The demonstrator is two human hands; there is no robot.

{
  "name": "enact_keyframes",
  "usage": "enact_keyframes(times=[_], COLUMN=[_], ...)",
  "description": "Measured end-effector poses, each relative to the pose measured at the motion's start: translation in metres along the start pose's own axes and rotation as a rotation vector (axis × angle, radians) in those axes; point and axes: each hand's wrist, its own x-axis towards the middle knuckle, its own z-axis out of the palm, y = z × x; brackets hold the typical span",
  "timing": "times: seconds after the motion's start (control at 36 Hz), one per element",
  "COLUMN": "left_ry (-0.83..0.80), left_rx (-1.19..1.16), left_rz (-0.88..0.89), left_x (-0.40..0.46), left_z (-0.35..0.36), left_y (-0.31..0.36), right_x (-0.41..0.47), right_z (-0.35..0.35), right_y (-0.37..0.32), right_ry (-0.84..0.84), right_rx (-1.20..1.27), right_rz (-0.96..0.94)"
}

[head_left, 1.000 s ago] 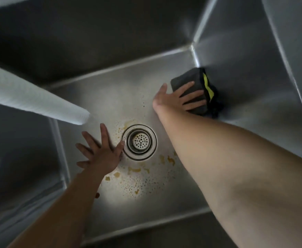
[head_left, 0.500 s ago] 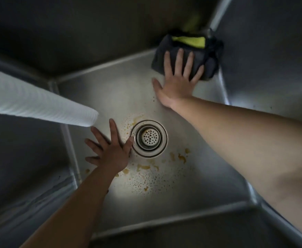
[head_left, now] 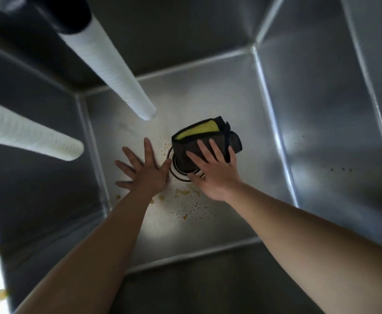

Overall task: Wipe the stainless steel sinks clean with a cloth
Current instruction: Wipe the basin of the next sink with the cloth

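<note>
Cloth [head_left: 204, 145], dark with a yellow face, brought from the far right corner of the sink [head_left: 273, 105] floor back to the centre, now lying over the drain [head_left: 178, 172], whose rim shows only at the left and near edges. Right hand [head_left: 215, 169] flat on the cloth, fingers straight and spread, pressing rather than gripping. Left hand [head_left: 143, 169] still splayed wide on the bare floor just left of the drain, bracing. Yellow-brown spots [head_left: 186, 207] on the near side of the drain not yet wiped; probably next in the stroke's path.
</note>
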Motion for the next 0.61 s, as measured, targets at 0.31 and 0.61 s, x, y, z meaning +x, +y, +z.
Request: enact_keyframes(times=[0.31,0.61], left_ry=[0.237,0.35], left_rx=[0.173,0.264], left_rz=[0.691,0.547], left_x=[-0.05,0.026], left_z=[0.075,0.053], left_y=[0.071,0.138], right_x=[-0.014,-0.02], right_z=[-0.035,-0.018], right_y=[0.083,0.102], right_ry=[0.124,0.083], right_rx=[0.099,-0.004], right_rz=[0.375,0.323])
